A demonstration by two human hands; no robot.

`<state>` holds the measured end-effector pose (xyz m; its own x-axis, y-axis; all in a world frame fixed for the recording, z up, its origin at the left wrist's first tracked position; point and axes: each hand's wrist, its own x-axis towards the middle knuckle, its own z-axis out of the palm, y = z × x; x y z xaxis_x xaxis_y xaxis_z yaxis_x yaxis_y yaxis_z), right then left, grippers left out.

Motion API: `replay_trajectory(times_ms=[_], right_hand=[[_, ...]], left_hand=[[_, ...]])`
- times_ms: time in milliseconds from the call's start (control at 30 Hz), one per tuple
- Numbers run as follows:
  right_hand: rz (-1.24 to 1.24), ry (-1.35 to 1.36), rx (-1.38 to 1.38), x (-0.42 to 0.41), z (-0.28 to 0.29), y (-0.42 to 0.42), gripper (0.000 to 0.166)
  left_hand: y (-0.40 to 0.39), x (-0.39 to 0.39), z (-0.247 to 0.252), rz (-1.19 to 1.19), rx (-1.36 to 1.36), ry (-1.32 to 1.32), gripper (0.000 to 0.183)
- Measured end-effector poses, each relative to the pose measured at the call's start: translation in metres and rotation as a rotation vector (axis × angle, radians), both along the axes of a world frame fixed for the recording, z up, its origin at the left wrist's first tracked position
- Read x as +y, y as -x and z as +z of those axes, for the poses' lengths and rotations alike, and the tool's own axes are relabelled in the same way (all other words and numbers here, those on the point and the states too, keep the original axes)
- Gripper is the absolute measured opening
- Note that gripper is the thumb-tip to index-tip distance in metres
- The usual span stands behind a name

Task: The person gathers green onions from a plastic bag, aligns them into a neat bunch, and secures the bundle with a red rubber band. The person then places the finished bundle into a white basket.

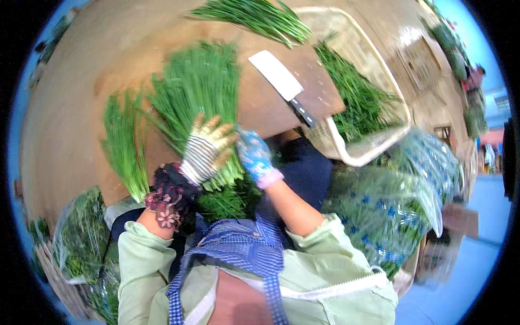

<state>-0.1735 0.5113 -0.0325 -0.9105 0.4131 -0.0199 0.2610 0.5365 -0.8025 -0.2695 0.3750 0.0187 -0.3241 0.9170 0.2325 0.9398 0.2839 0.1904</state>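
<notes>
A large bundle of long green leafy stalks, like Chinese chives, lies on a brown board before me. My left hand, in a striped knit glove with tan fingertips, rests over its lower part, fingers spread. At the bundle's right edge is my right hand, in a blue patterned glove with a pink cuff; its fingers are partly hidden and blurred. A cleaver with a black handle lies on the board to the right. A smaller bunch is at the left, another bunch at the far edge.
At the right, a cream plastic basket holds loose green stalks. Clear plastic bags of greens stand below it, and another bag of greens is at the lower left. Loose greens lie by my lap.
</notes>
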Motion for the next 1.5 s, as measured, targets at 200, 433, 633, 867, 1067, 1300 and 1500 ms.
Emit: replay_trajectory(times_ms=[200,433,633,867,1067,1300,1500], right_hand=[[-0.013,-0.125,0.088,-0.006,0.015,-0.002,0.026],[-0.258,-0.011,0.646,0.066,0.035,-0.132,0.019],[-1.208,1.098,0.084,0.107,-0.181,-0.213,0.014],[-1.002,0.132,-0.342,0.134,-0.387,-0.232,0.027],[-0.55,0.033,-0.626,0.165,-0.355,-0.178,0.029],[-0.333,0.022,-0.875,0.161,-0.34,-0.146,0.032],[-0.332,0.062,-0.909,0.16,-0.319,-0.139,0.035]], left_hand=[[-0.009,-0.003,0.011,0.011,0.089,0.038,0.032],[-0.008,0.018,0.011,-0.046,0.151,0.103,0.035],[-0.009,0.009,0.007,-0.021,0.147,0.162,0.04],[-0.003,0.013,0.002,-0.051,0.149,0.187,0.04],[-0.003,0.007,0.0,-0.03,0.093,0.21,0.044],[0.0,0.009,0.001,-0.034,0.064,0.217,0.045],[-0.002,0.003,0.001,-0.002,0.061,0.224,0.044]])
